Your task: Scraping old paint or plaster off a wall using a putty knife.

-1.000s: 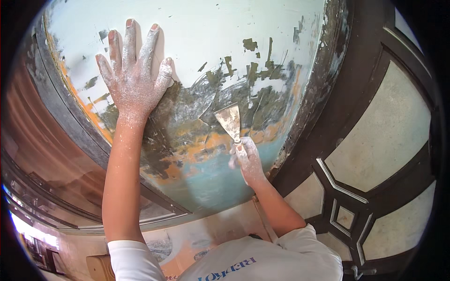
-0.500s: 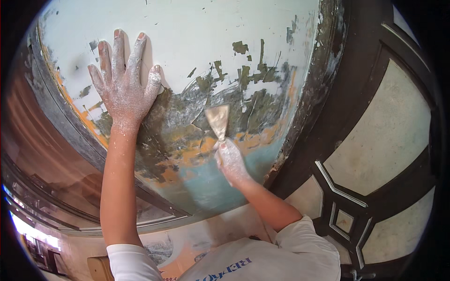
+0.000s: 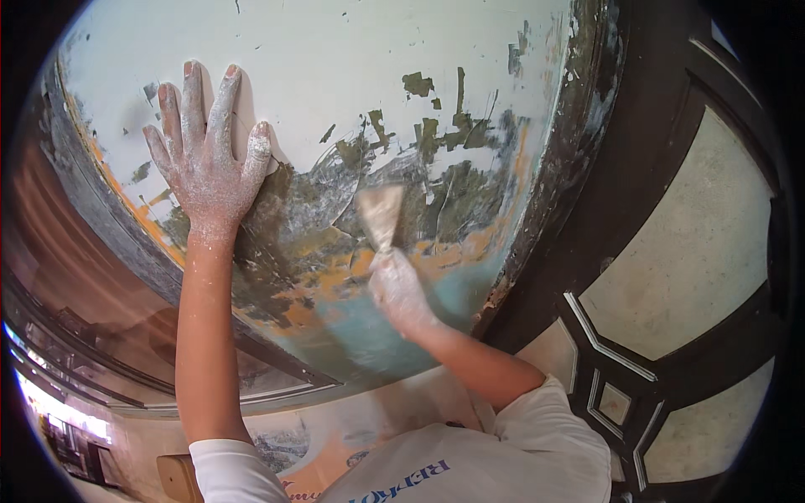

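My left hand (image 3: 211, 163), dusted with white powder, lies flat with spread fingers on the upper left of a wall panel (image 3: 335, 42). The panel's top is white; below that come dark grey-green bare patches, an orange band and a pale blue-green strip. In my right hand (image 3: 398, 289), also powdery, the fingers are wrapped round the handle of a putty knife (image 3: 381, 211). Its broad, pale-smeared blade points up in front of the dark patchy area. The blade is blurred, and I cannot tell whether it touches the wall.
A dark, worn frame (image 3: 579, 126) borders the panel on the right, beside a dark wooden door (image 3: 671, 210) with pale inset panels. On the left stands a grey frame edge (image 3: 126, 226) with glass and brownish curtain (image 3: 75, 218) behind. A brown wooden piece (image 3: 178, 478) shows at lower left.
The right hand and putty knife have shifted slightly left, the blade staying near the same dark patch. My left hand stays flat on the panel; the whole view has moved a little.
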### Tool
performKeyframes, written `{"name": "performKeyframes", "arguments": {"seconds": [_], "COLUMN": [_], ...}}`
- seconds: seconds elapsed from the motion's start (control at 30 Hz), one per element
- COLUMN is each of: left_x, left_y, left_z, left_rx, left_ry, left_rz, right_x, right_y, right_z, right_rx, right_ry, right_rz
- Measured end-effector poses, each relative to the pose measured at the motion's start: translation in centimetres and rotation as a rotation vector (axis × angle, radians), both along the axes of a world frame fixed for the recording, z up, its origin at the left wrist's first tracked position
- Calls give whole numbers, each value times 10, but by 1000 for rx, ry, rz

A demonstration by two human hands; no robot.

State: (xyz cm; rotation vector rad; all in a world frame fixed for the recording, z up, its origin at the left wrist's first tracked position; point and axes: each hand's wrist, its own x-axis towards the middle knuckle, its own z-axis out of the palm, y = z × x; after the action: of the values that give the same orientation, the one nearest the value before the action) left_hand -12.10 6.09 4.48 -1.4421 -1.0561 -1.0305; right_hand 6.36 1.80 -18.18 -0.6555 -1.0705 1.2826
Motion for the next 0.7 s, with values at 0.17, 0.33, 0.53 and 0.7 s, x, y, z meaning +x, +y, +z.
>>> {"name": "performKeyframes", "arguments": {"seconds": [0.17,0.33,0.53,0.7], "left_x": [-7,-1,-5,3], "left_y": [-3,-3,-7,-2], "left_z": [-4,-1,-2,-1], "left_rx": [-20,-15,-20,0], "left_ry": [-4,-11,-9,-17], "left_rz": [30,29,50,33], "right_x": [15,-9,11,11], "right_y": [13,-9,9,21], "right_z": [40,22,51,-7], "right_rx": [12,57,-31,-409], "right_ry": [94,35,220,674], "right_rz": [-31,-3,-79,385]}}
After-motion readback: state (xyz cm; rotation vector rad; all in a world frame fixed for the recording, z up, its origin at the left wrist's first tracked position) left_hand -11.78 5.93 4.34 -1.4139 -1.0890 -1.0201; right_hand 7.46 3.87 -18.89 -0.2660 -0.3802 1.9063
